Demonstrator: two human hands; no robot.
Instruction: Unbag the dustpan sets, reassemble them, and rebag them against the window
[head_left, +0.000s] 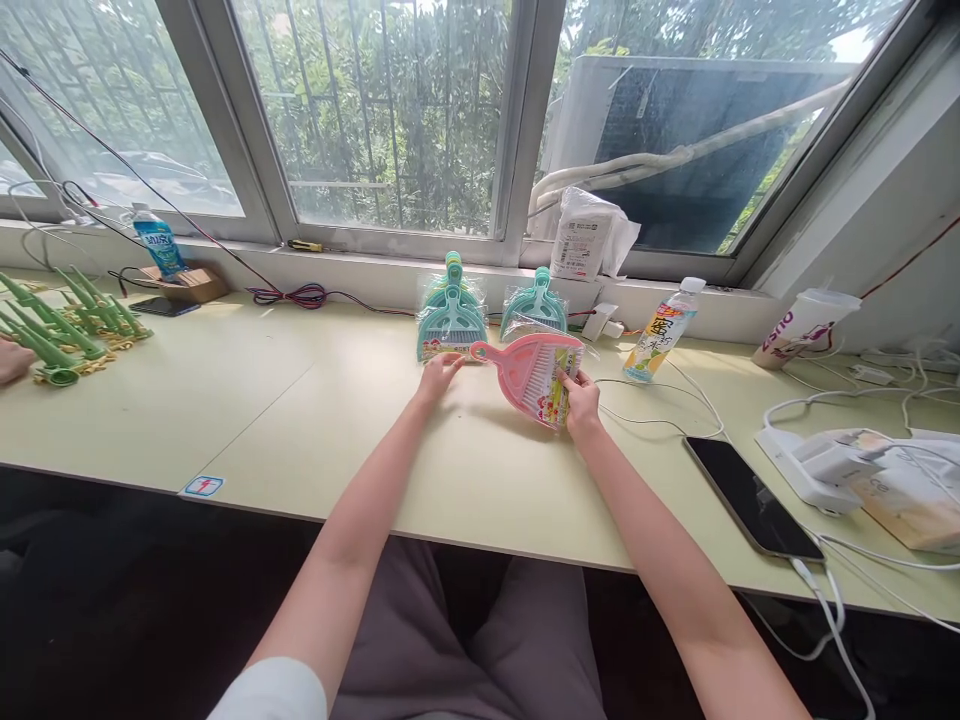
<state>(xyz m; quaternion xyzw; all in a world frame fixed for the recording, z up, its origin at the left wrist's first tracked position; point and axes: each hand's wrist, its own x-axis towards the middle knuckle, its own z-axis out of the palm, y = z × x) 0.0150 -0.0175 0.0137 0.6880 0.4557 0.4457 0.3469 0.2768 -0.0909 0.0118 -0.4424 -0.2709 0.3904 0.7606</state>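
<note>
My right hand (582, 402) grips the wide end of a pink dustpan and brush set (517, 372) in clear wrapping with a printed card. The set is held tilted above the table, its handle pointing left. My left hand (439, 377) holds nothing; its fingers reach out by the bottom edge of a stack of green dustpan sets (452, 318), close to the pink handle's tip. Whether those fingers touch the stack I cannot tell. A second group of wrapped green dustpan sets (537, 303) leans near the wall, behind the pink one.
At right stand a drink bottle (660, 335) and a plastic cup (802, 330); a phone (752, 498) and a power strip (814, 470) lie among white cables. Far left, another person's hand (13, 360) is beside green plastic parts (64, 340). A white package (585, 240) sits on the sill.
</note>
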